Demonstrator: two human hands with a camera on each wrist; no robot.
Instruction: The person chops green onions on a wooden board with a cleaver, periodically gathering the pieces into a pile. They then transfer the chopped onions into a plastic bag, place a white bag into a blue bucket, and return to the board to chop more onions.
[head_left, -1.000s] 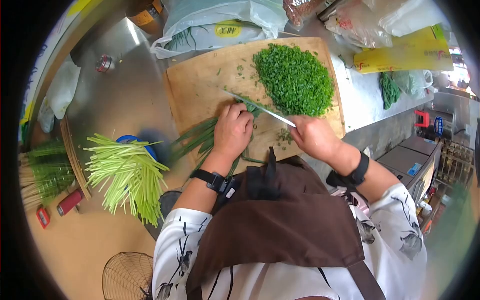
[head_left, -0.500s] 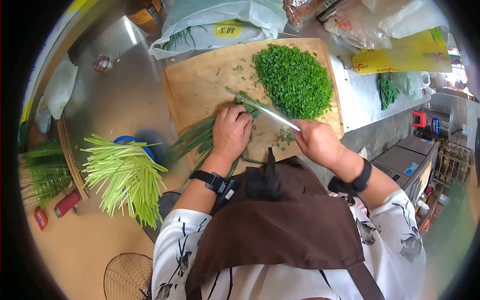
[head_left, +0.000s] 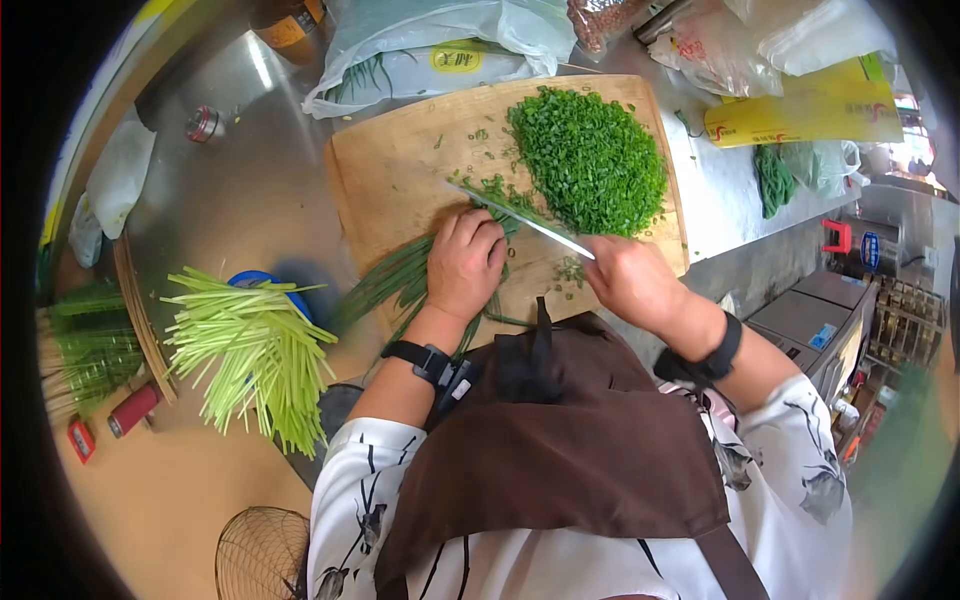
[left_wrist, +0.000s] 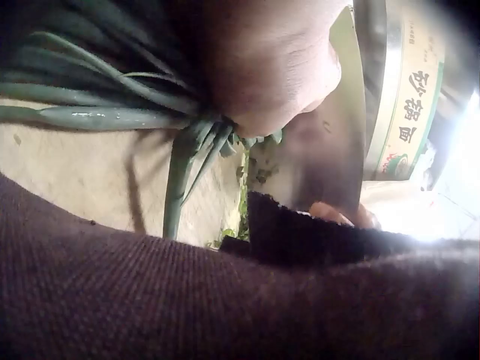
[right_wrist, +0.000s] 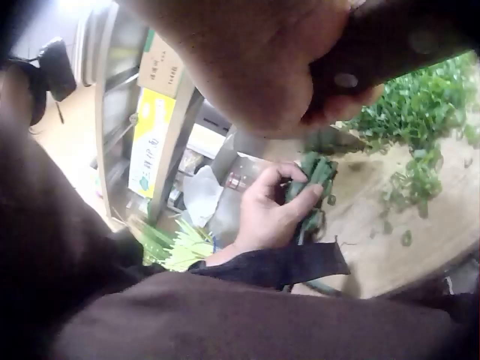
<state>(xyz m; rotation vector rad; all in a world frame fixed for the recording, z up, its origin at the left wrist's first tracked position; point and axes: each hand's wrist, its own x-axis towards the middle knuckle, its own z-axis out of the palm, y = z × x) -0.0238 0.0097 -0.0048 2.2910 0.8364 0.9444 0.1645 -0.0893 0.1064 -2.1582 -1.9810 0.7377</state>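
Note:
My left hand (head_left: 465, 265) holds a bunch of green onions (head_left: 390, 275) down on the wooden cutting board (head_left: 385, 165), with curled fingertips near the cut end. In the right wrist view its thumb and fingers close round the dark green leaves (right_wrist: 319, 176). My right hand (head_left: 640, 285) grips a knife (head_left: 535, 224) by its dark riveted handle (right_wrist: 375, 64). The blade slants across the bunch just beyond the left fingertips, edge hidden in the head view. In the left wrist view the broad blade (left_wrist: 300, 172) stands beside the left knuckles. Chopped green onion (head_left: 590, 160) is heaped at the board's right.
Pale green stalks (head_left: 250, 350) stick out over a blue-rimmed container (head_left: 255, 278) left of the board. A white plastic bag (head_left: 420, 35) lies behind it, a small red-banded jar (head_left: 205, 124) on the metal counter (head_left: 265, 170). A yellow bag (head_left: 800, 115) sits at the right.
The knife swings slightly out and back at the cut end, its blade shifting with my right hand. My left hand stays nearly in place on the green onions.

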